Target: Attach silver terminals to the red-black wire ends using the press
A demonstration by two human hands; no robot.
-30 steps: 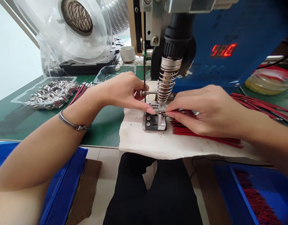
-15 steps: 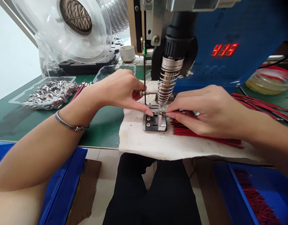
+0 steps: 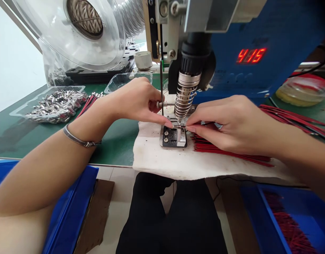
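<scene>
My left hand (image 3: 137,100) is pinched, its fingertips pressing a small metal terminal onto the black and silver fixture block (image 3: 173,137). From the right, my right hand (image 3: 226,120) pinches the end of a red wire and holds it at the same spot on the fixture. A soldering iron (image 3: 185,92) with a coiled spring guard hangs straight above the meeting point, its tip just over the fingers. The fixture sits on a white cloth (image 3: 183,160). The wire end and terminal are mostly hidden by my fingertips.
A pile of red wires (image 3: 231,151) lies under my right hand. A clear tray of silver terminals (image 3: 56,104) sits at the left on the green mat. The blue machine shows a red readout (image 3: 251,55). Blue bins (image 3: 287,218) stand below the table edge.
The soldering iron has come down closer to the fixture. The red readout changed. Both hands stay pinched at the same spot.
</scene>
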